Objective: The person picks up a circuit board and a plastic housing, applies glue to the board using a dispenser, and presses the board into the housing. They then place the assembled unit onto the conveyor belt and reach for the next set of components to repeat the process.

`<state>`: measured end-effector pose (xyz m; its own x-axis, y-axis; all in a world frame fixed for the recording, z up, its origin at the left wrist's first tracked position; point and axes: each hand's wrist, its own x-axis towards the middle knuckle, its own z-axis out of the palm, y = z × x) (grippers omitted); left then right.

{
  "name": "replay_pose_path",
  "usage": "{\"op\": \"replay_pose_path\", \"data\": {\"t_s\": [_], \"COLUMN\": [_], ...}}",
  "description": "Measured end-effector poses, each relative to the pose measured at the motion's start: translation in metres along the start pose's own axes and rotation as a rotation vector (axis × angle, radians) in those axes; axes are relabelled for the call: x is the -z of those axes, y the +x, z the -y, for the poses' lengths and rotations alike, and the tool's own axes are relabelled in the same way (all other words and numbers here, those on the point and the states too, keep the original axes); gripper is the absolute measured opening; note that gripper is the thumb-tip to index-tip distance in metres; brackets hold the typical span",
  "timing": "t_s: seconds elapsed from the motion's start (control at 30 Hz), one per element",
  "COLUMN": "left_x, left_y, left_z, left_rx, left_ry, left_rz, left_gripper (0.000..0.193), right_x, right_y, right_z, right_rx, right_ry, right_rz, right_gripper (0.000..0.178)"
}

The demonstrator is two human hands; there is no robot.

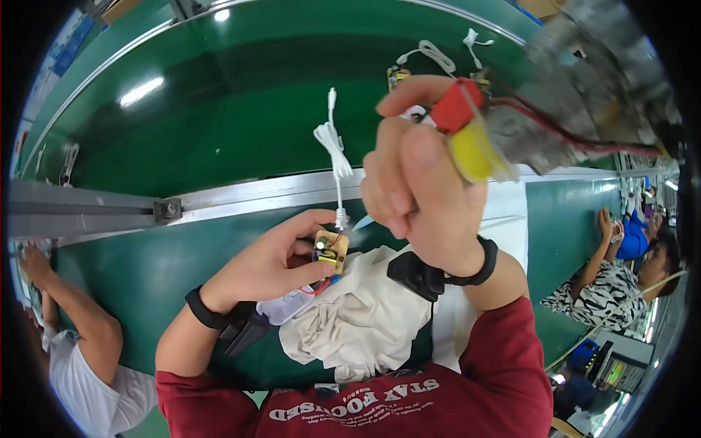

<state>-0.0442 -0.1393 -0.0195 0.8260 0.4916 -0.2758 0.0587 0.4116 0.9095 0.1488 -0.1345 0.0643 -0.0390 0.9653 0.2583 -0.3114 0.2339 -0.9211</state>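
Between the thumb and fingers of my left hand (274,255) is a small circuit board (331,252) with a tan base, a yellow part and thin red wires. A bundled white cable (333,150) runs from its far end across the metal rail. My right hand (431,182), raised above and to the right, is closed round a tool (458,106) with red and yellow parts; its kind is unclear. A pale blue pointed tip (363,222) shows below that hand, close to the board; whether it belongs to the tool I cannot tell.
A crumpled cream cloth (358,314) lies before me. A blurred grey mass (591,87) with red and black wires hangs at upper right. Beyond the metal rail (255,191), more cabled boards (398,75) lie on the green surface (219,95). Other people work at both sides.
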Motion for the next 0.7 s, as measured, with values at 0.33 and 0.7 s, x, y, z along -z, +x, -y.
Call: {"op": "replay_pose_path", "data": {"t_s": [0.33, 0.7], "left_x": [-0.006, -0.015], "left_y": [-0.001, -0.001], "left_z": [-0.003, -0.012], "left_rx": [-0.01, -0.022], "left_ry": [-0.035, -0.063], "left_rz": [0.028, 0.045], "left_gripper": [0.053, 0.05], "right_x": [-0.011, -0.008], "right_y": [-0.022, -0.021], "right_z": [-0.006, -0.007], "right_rx": [-0.028, -0.006], "right_ry": [0.225, 0.046], "right_rz": [-0.009, 0.087], "right_gripper": [0.024, 0.036]}}
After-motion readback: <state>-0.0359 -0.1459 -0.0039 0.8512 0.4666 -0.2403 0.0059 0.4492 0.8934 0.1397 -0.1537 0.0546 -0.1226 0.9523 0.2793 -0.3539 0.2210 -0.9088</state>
